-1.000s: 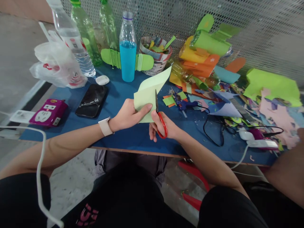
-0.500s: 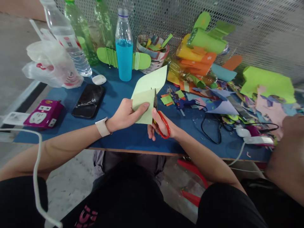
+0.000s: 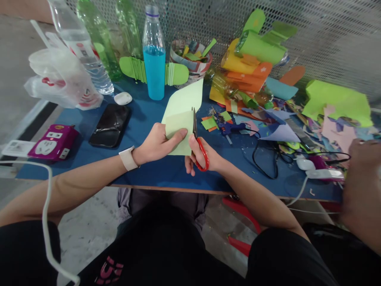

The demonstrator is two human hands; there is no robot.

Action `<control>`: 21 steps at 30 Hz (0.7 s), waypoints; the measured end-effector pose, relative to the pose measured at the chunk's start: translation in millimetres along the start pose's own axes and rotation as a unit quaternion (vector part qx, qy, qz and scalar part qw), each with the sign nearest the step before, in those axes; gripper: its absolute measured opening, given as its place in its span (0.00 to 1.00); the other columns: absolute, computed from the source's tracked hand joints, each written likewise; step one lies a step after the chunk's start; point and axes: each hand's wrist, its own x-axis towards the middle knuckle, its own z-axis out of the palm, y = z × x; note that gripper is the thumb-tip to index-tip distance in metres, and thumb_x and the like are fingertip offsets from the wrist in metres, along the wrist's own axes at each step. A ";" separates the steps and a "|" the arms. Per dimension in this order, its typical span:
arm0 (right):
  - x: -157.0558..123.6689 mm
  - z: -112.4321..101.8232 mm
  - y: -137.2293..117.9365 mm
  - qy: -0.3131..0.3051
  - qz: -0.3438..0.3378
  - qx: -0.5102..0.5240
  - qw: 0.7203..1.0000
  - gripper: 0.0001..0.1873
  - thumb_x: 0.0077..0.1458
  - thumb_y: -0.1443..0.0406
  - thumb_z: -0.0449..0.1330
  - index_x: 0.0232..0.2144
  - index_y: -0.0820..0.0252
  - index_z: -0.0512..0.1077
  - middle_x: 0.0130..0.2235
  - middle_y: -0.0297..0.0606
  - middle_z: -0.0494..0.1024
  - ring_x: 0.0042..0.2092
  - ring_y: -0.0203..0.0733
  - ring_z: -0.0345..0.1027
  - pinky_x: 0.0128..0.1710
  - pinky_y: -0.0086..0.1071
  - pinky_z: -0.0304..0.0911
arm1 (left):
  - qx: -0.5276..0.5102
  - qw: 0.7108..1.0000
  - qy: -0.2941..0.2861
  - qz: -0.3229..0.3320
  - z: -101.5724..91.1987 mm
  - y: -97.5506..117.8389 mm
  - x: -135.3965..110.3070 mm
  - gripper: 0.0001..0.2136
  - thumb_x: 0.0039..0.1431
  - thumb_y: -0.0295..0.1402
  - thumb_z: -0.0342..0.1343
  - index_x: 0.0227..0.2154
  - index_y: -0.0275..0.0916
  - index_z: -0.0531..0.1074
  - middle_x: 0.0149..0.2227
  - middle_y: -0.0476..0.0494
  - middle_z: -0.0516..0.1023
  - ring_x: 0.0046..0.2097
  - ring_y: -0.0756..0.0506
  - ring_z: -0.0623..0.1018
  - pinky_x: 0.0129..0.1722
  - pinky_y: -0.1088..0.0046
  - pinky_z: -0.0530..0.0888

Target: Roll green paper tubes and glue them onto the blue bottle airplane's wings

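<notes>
A folded sheet of pale green paper [image 3: 186, 97] is pinched in my left hand [image 3: 162, 145], with the thumb lying across its front flap. My right hand [image 3: 204, 155] is closed around the red handles of a pair of scissors [image 3: 203, 159]. The dark blades point up and away from me along the right edge of the front flap, and their tips show above the fold. Some of my right fingers are hidden behind the handles and paper. Just right of the blades lie small green and orange paper pieces [image 3: 210, 123] and a blue glue gun [image 3: 233, 128].
A bottle of blue liquid [image 3: 154, 73], a phone [image 3: 110, 125] and a purple power adapter [image 3: 53, 142] stand left on the blue table [image 3: 149, 174]. Paper scraps [image 3: 339, 131] and a black cable [image 3: 264, 174] cover the right. Another person's arm [image 3: 364, 186] reaches in there.
The upper part of the paper has swung slightly left, and the scissors' blade tips now show above the fold. The other person's hand at the right has shifted.
</notes>
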 end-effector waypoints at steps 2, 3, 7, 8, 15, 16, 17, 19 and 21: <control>0.0 -2.5 2.2 -0.007 0.003 0.001 1.000 0.51 0.62 0.20 0.46 0.10 0.53 0.57 0.14 0.44 0.70 0.17 0.39 0.72 0.16 0.28 0.65 | -0.006 1.000 -0.008 0.004 -0.3 0.6 -0.2 0.17 0.75 0.42 0.57 0.31 0.37 0.74 0.28 0.41 0.79 0.29 0.47 0.77 0.27 0.72 0.71; 0.1 -3.6 2.9 -0.011 0.002 0.004 1.000 0.51 0.62 0.20 0.46 0.11 0.53 0.58 0.15 0.45 0.72 0.17 0.39 0.72 0.16 0.28 0.65 | -0.007 1.000 -0.012 0.008 -0.6 1.0 -0.3 0.17 0.75 0.42 0.57 0.30 0.37 0.74 0.28 0.41 0.79 0.28 0.47 0.76 0.27 0.72 0.70; 0.5 -4.6 1.5 -0.011 -0.004 0.023 1.000 0.51 0.60 0.18 0.47 0.12 0.52 0.58 0.15 0.44 0.72 0.18 0.42 0.74 0.15 0.28 0.64 | -0.007 0.999 -0.033 0.024 -2.0 1.6 0.2 0.16 0.75 0.41 0.56 0.33 0.36 0.76 0.28 0.43 0.80 0.27 0.48 0.75 0.27 0.72 0.70; 0.4 -4.1 0.4 -0.008 -0.003 0.025 1.000 0.51 0.59 0.18 0.48 0.12 0.52 0.57 0.14 0.43 0.70 0.18 0.43 0.75 0.15 0.28 0.64 | -0.006 0.999 -0.035 0.026 -2.2 1.6 0.6 0.16 0.75 0.41 0.56 0.34 0.35 0.77 0.28 0.43 0.80 0.27 0.48 0.75 0.27 0.72 0.70; 2.2 -3.2 1.6 0.008 -0.006 0.018 1.000 0.50 0.61 0.21 0.53 0.13 0.55 0.61 0.15 0.46 0.73 0.16 0.40 0.72 0.14 0.27 0.61 | -0.001 1.000 -0.023 0.019 -0.4 3.9 0.5 0.16 0.75 0.41 0.57 0.32 0.38 0.74 0.27 0.46 0.78 0.27 0.49 0.73 0.26 0.74 0.70; 3.1 -4.0 3.0 0.011 -0.003 0.019 1.000 0.50 0.61 0.21 0.53 0.13 0.55 0.61 0.16 0.46 0.74 0.15 0.40 0.71 0.14 0.27 0.60 | 0.000 1.000 -0.015 0.016 -0.4 3.7 0.0 0.17 0.76 0.41 0.57 0.30 0.38 0.73 0.25 0.47 0.76 0.26 0.49 0.72 0.25 0.74 0.69; 4.1 -4.9 4.6 0.013 -0.001 0.020 1.000 0.50 0.61 0.21 0.53 0.13 0.55 0.60 0.16 0.46 0.74 0.15 0.39 0.71 0.14 0.27 0.60 | 0.005 1.000 -0.003 0.010 -0.8 3.1 -0.4 0.18 0.76 0.42 0.57 0.29 0.40 0.71 0.24 0.48 0.74 0.25 0.49 0.71 0.25 0.73 0.68; 6.2 -7.1 7.4 0.020 -0.004 0.026 0.999 0.49 0.63 0.22 0.52 0.13 0.54 0.58 0.16 0.45 0.74 0.15 0.39 0.70 0.14 0.28 0.61 | 0.011 1.000 0.023 -0.003 -2.9 1.2 0.1 0.23 0.77 0.46 0.57 0.26 0.42 0.66 0.20 0.49 0.68 0.24 0.49 0.67 0.23 0.72 0.65; 7.8 -9.7 9.0 0.042 -0.034 0.032 0.998 0.47 0.64 0.23 0.53 0.16 0.54 0.60 0.18 0.43 0.76 0.16 0.39 0.71 0.15 0.29 0.62 | -0.006 0.999 0.035 -0.014 -6.3 -0.3 2.3 0.26 0.78 0.49 0.57 0.24 0.42 0.63 0.19 0.50 0.65 0.23 0.49 0.64 0.23 0.71 0.62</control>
